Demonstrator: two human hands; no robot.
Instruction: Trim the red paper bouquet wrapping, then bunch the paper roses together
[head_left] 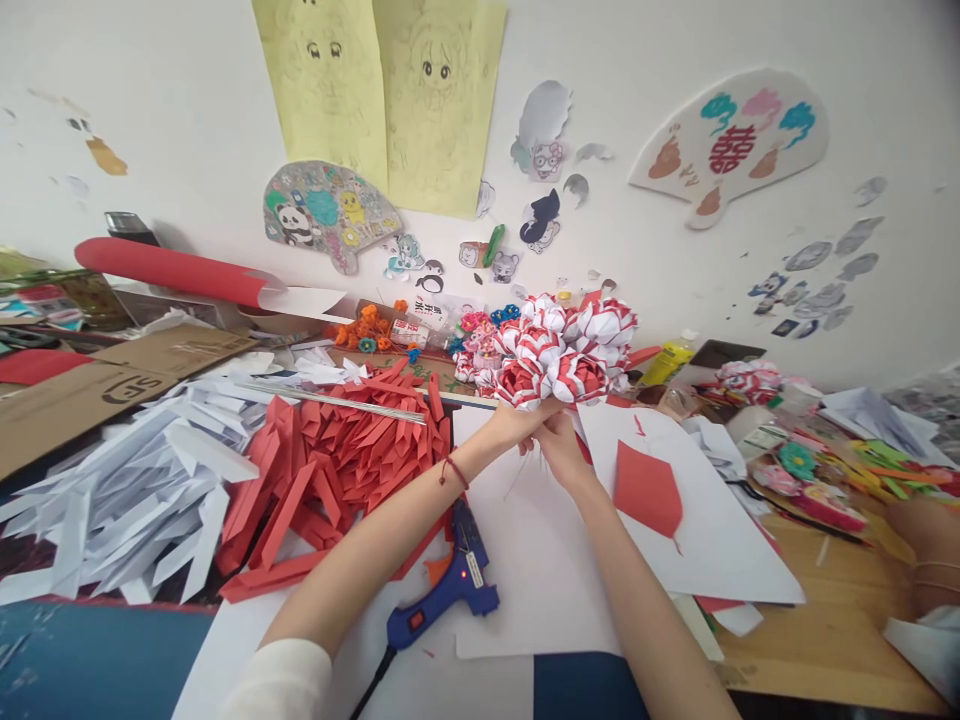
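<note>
The left grip (517, 424) and right grip (561, 445) clasp the thin stems (531, 460) of a red-and-white paper-flower bouquet (551, 350), held up above the white paper (540, 580). Should either slacken, the crowded flower heads (577, 378) might splay; a lowered left forearm (382, 545) could catch the glue gun (450, 587), its light glowing, and burn.

1. Flowers (562, 350) far middle, before the wall (592, 40).
2. Paper strips (150, 470) left, before cardboard (120, 385), with wires (352, 403) on top.
3. Glue gun (446, 592) near middle, right of the strips.
4. Card (649, 490) right, on a paper sheet (716, 480).
5. Fans (727, 190) on the wall, left and right.
</note>
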